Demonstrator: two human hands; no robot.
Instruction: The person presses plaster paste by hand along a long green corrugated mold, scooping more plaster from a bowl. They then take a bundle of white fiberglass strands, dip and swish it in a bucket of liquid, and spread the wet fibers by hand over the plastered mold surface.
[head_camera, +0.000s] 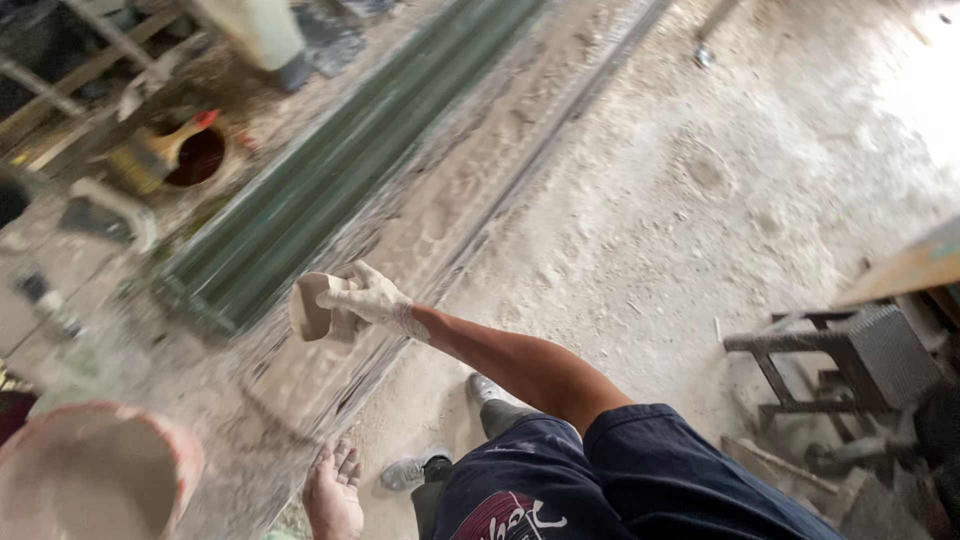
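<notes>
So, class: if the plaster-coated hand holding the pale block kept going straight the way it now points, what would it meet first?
The hand points up-left, gripping the pale block. Straight on, the first thing in line looks like the green ribbed sheet on the dusty floor. Depth is unclear: the hand may be well above it.

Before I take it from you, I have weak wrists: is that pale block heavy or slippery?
Probably manageable: the right hand holds the pale block alone, arm outstretched. Likely dusty and slightly slippery, since pale powder coats the hand. It looks rigid, not floppy.

daylight glare at upper right, motion blur at left.
</notes>
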